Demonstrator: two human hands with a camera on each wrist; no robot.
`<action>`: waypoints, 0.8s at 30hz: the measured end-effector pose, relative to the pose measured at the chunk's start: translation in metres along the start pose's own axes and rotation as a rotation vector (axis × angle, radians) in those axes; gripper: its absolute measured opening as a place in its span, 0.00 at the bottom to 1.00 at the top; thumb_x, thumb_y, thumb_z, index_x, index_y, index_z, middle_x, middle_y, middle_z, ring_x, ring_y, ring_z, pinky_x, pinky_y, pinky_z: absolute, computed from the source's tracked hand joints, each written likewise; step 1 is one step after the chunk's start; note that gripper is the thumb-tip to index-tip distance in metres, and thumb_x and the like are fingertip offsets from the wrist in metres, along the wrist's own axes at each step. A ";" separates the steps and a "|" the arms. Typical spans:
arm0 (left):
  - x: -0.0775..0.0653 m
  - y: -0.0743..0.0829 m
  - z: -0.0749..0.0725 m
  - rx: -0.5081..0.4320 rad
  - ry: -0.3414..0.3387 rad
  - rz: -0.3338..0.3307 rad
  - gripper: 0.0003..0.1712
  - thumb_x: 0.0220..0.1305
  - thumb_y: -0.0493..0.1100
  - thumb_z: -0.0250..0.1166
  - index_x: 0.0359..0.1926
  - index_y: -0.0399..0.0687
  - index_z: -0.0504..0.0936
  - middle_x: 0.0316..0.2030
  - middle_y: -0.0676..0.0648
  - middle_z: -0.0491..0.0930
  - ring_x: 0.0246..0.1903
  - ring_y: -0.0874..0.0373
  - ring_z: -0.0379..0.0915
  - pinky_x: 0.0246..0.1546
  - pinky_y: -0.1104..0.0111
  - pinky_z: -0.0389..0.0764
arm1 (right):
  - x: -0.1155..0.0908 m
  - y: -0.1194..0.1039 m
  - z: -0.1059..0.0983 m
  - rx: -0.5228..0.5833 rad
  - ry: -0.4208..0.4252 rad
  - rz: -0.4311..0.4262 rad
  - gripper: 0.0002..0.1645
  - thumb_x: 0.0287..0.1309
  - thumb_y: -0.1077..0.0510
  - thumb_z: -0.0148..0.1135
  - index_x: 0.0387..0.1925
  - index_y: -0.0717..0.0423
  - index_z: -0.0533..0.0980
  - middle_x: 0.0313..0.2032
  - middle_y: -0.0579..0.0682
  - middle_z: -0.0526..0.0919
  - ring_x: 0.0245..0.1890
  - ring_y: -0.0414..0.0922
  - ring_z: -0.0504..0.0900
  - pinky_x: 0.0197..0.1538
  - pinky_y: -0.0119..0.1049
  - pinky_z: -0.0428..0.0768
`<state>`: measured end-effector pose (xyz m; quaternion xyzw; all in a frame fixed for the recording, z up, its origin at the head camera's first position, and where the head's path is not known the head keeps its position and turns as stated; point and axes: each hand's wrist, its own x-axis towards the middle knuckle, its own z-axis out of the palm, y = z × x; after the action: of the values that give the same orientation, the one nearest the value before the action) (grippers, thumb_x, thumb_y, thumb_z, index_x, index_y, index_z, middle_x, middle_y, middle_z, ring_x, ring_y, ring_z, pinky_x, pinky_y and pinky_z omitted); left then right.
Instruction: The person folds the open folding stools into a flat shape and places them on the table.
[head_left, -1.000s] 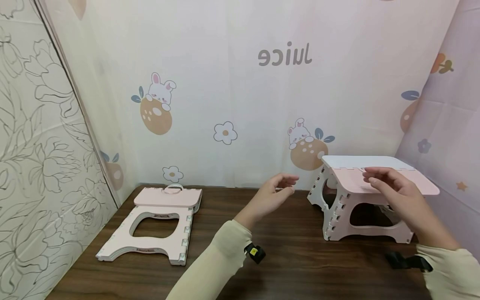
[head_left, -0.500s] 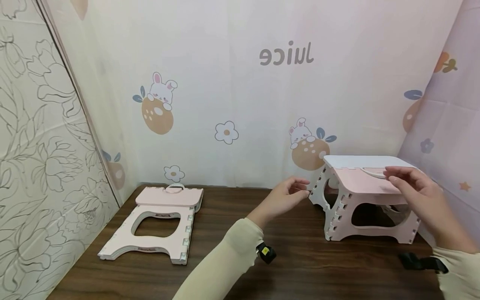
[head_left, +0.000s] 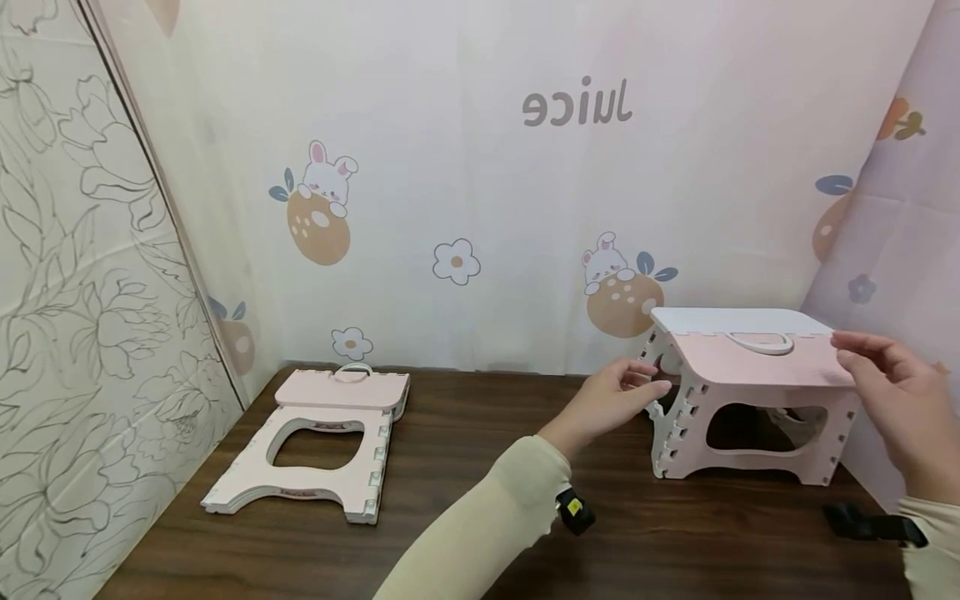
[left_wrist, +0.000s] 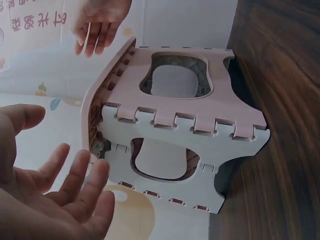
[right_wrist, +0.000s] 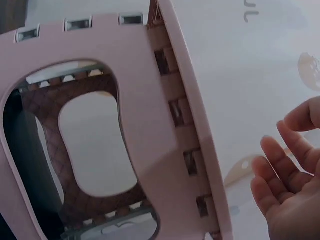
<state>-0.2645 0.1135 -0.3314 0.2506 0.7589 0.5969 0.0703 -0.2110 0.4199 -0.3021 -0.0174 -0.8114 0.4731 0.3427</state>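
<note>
An unfolded pink and white folding stool (head_left: 780, 371) stands upright at the right of the head view, its white loop handle (head_left: 776, 346) lying on the seat. My left hand (head_left: 603, 404) is by the stool's left side, fingers relaxed and holding nothing. In the left wrist view those fingers (left_wrist: 92, 187) hang apart from the stool's legs (left_wrist: 165, 145). Beyond the seat's right edge is my right hand (head_left: 903, 392), loosely bent. The right wrist view has this hand (right_wrist: 290, 185) with nothing between its fingers, near the seat edge (right_wrist: 200, 115).
A second pink folding stool (head_left: 315, 467), folded flat, lies on the left of the dark wooden table (head_left: 480, 467). Its handle (head_left: 354, 368) sticks up at the far end. A printed curtain (head_left: 450, 167) hangs behind the table, with a floral curtain (head_left: 97, 292) at the left.
Both hands have moved right; the right hand has come off the seat's handle area to beyond its right edge. The left hand has neared the unfolded stool. Both stools keep their places.
</note>
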 end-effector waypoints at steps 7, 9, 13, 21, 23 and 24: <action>0.008 0.004 0.013 -0.029 0.023 -0.014 0.18 0.67 0.55 0.66 0.53 0.54 0.80 0.40 0.61 0.77 0.40 0.69 0.72 0.38 0.70 0.77 | 0.008 0.007 -0.005 -0.006 0.185 0.159 0.24 0.69 0.66 0.49 0.41 0.26 0.70 0.40 0.24 0.70 0.40 0.26 0.65 0.38 0.13 0.64; 0.010 0.005 0.017 -0.042 0.033 -0.035 0.18 0.67 0.55 0.67 0.52 0.55 0.80 0.40 0.60 0.76 0.39 0.68 0.72 0.39 0.70 0.77 | 0.010 0.008 -0.006 0.012 0.234 0.194 0.25 0.67 0.67 0.49 0.39 0.26 0.71 0.39 0.25 0.70 0.39 0.27 0.65 0.37 0.14 0.63; 0.015 0.008 0.024 -0.072 0.059 -0.052 0.19 0.66 0.56 0.67 0.52 0.52 0.81 0.38 0.61 0.76 0.37 0.68 0.72 0.37 0.70 0.76 | 0.012 0.012 -0.007 -0.010 0.289 0.250 0.24 0.66 0.66 0.49 0.41 0.26 0.70 0.39 0.26 0.68 0.39 0.26 0.64 0.38 0.16 0.61; 0.024 0.011 0.033 -0.097 0.113 -0.096 0.18 0.64 0.56 0.69 0.50 0.54 0.81 0.36 0.60 0.75 0.35 0.68 0.72 0.37 0.70 0.77 | 0.009 0.032 -0.011 -0.106 0.200 0.266 0.34 0.70 0.59 0.48 0.75 0.55 0.59 0.57 0.35 0.68 0.48 0.23 0.61 0.50 0.17 0.63; 0.026 0.012 0.035 -0.102 0.119 -0.111 0.19 0.64 0.56 0.69 0.50 0.54 0.81 0.36 0.60 0.76 0.35 0.68 0.72 0.38 0.69 0.78 | 0.009 0.036 -0.011 -0.099 0.165 0.270 0.35 0.73 0.56 0.46 0.77 0.56 0.54 0.67 0.47 0.65 0.58 0.29 0.64 0.61 0.20 0.60; 0.027 0.012 0.036 -0.103 0.122 -0.124 0.19 0.64 0.57 0.69 0.51 0.55 0.80 0.36 0.60 0.76 0.35 0.68 0.72 0.38 0.69 0.78 | 0.009 0.037 -0.012 -0.093 0.151 0.276 0.36 0.74 0.55 0.44 0.78 0.56 0.51 0.72 0.51 0.60 0.64 0.33 0.63 0.66 0.23 0.56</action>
<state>-0.2694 0.1596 -0.3250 0.1627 0.7441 0.6437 0.0736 -0.2219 0.4519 -0.3222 -0.1800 -0.7942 0.4750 0.3334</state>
